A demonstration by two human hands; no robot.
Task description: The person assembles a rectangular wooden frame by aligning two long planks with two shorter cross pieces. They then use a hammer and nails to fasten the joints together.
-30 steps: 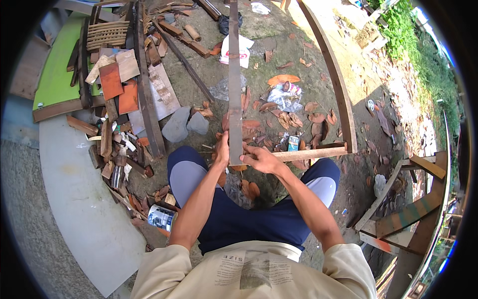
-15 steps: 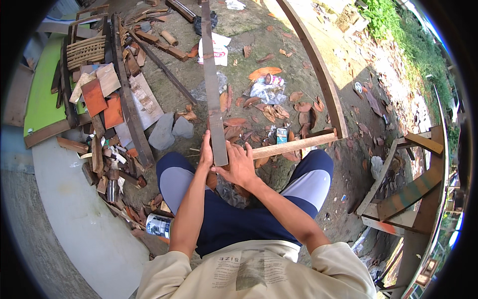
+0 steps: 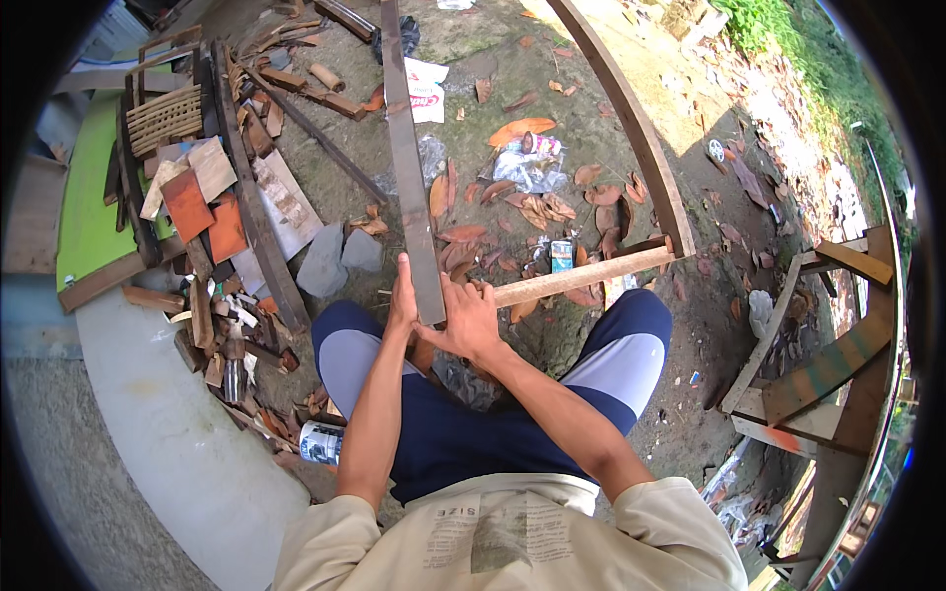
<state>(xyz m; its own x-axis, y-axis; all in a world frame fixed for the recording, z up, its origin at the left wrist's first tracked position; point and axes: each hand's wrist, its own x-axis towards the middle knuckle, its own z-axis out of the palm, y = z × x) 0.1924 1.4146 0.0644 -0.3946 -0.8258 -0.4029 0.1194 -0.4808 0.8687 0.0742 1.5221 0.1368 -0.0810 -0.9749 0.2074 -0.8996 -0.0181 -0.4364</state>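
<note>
A wooden frame of dark long bars and a lighter crossbar stands in front of me, its near corner between my knees. My left hand lies along the outer left side of the long bar, fingers pointing away and palm against the wood. On the inner side, my right hand grips the corner where the crossbar meets that bar, its fingers bent and its thumb reaching toward the bar's near end. The far right bar joins the crossbar's other end. My palms and the joint itself are hidden.
Scrap wood and a dark plank are heaped at left beside a pale board. Grey stones and a tin can lie near my left leg. Dry leaves and plastic litter cover the ground; a wooden structure stands right.
The long left bar has shifted slightly left at its near end. My right hand's fingers, stretched over the crossbar before, are now more bent. My left hand keeps its place on the bar.
</note>
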